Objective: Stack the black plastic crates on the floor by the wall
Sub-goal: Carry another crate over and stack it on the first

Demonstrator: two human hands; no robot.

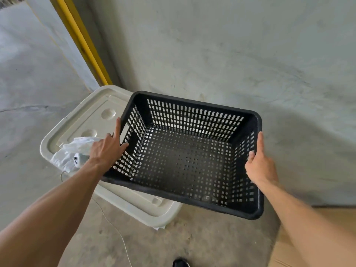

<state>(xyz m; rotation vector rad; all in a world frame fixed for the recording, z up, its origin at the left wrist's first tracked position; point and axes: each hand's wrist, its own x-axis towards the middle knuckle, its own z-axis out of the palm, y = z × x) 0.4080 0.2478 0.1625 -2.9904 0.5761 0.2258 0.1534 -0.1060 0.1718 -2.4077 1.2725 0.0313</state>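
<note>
Head view: crate (pixel 183 160) between left hand (pixel 107 151), right hand (pixel 260 166).

black lattice crate (pixel 185 157), cream bin lid (pixel 84 116), yellow pipe (pixel 81 37)

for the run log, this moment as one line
black crate: empty, over cream lidded bin | left hand: grips left end | right hand: grips right end

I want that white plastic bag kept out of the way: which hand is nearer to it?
Left. The left hand grips the black crate right beside the white plastic bag; the right hand holds the crate's opposite wall, farther away.
</note>
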